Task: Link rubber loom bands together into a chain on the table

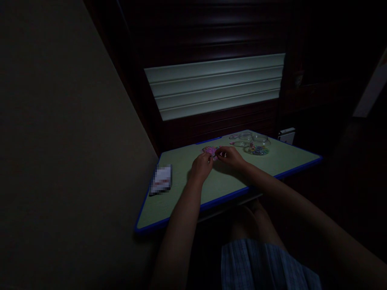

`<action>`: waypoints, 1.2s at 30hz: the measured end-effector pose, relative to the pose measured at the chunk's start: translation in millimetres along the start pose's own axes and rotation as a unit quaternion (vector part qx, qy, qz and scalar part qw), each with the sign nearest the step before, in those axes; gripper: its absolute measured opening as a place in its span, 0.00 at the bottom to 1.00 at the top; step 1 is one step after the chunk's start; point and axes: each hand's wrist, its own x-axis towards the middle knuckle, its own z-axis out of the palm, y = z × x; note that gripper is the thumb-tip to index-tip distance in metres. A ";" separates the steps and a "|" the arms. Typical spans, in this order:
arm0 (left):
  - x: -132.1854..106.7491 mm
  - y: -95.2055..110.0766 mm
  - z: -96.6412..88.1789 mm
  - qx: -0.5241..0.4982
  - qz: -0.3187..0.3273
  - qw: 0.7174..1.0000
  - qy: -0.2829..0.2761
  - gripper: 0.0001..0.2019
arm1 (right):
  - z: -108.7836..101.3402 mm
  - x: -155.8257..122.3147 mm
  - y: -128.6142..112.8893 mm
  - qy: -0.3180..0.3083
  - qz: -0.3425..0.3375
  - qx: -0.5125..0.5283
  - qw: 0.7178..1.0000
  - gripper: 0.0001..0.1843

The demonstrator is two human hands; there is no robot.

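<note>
The room is dim. My left hand (201, 166) and my right hand (231, 156) meet over a small pink object (211, 151) on a light green table (181, 197) with a blue rim. Both hands have their fingers curled and pinched on the pink object. I cannot make out what it is. Just right of my hands stand clear round dishes (256, 141). One dish (260, 150) holds several small coloured bits.
A blurred white card or packet (161, 179) lies near the table's left edge. A beige wall runs along the left. Dark slatted shutters with a pale band (216, 86) stand behind the table. A white box (286, 135) sits at the back right. My knees show under the table.
</note>
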 end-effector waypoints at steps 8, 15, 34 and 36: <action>1.4 0.0 -3.1 0.008 0.003 0.999 0.038 0.09 | 4.9 4.7 6.3 -0.001 0.102 0.142 0.985 0.11; 0.4 -2.5 -2.3 0.012 0.033 0.999 0.034 0.11 | 3.8 2.9 3.0 -0.076 0.214 0.314 0.922 0.22; -0.3 -1.7 -4.3 0.011 0.040 0.999 0.016 0.12 | -3.5 -1.4 -7.0 -0.103 0.255 0.337 0.900 0.17; -0.5 -1.9 -3.9 0.006 0.042 0.999 0.017 0.12 | -2.3 -1.5 -3.4 -0.100 0.255 0.336 0.901 0.16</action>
